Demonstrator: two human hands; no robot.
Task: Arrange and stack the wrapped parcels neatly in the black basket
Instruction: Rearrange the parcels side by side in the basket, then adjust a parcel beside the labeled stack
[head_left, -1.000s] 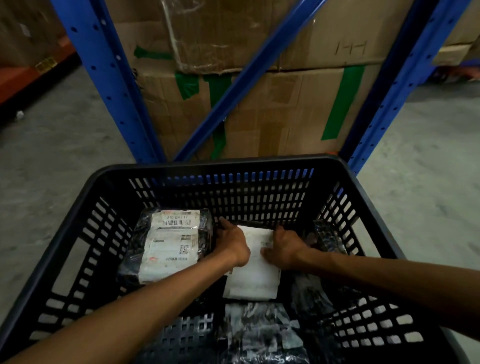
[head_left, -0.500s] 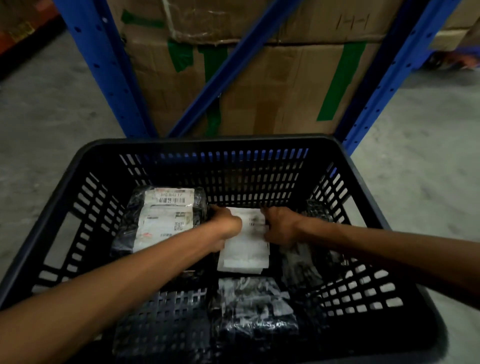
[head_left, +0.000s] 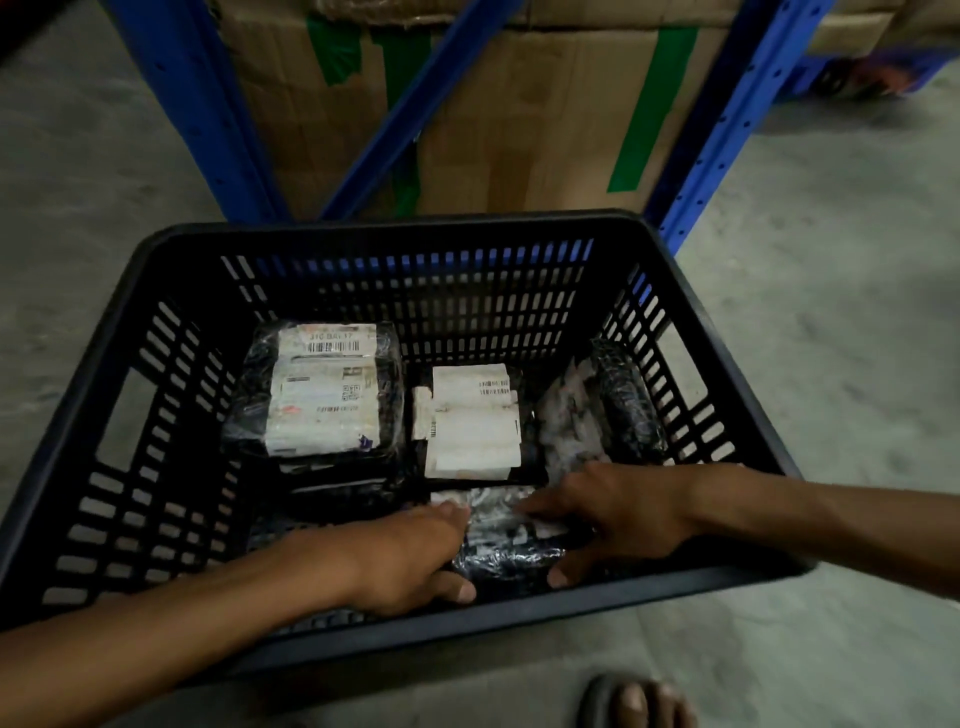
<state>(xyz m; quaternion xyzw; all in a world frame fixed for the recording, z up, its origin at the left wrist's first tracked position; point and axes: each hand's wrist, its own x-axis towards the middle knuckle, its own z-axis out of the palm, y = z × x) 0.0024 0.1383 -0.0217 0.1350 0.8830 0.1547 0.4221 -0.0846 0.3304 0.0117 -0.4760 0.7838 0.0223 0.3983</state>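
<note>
The black basket (head_left: 363, 231) stands on the floor in front of me. Inside, a large wrapped parcel with white labels (head_left: 324, 392) lies at the back left. A smaller white-labelled parcel (head_left: 472, 423) lies flat in the middle. A dark wrapped parcel (head_left: 626, 405) leans against the right wall. At the front, a black wrapped parcel (head_left: 506, 535) lies between my hands. My left hand (head_left: 410, 558) grips its left side and my right hand (head_left: 610, 519) grips its right side. Both thumbs are at its near edge.
Blue rack posts (head_left: 202, 109) and taped cardboard boxes (head_left: 519, 124) stand right behind the basket. Grey concrete floor (head_left: 831, 312) lies on both sides. A sandalled foot (head_left: 636, 701) shows at the bottom edge.
Both hands have let go of the white-labelled middle parcel and moved toward me onto the black parcel at the front. The white-labelled parcel now lies uncovered.
</note>
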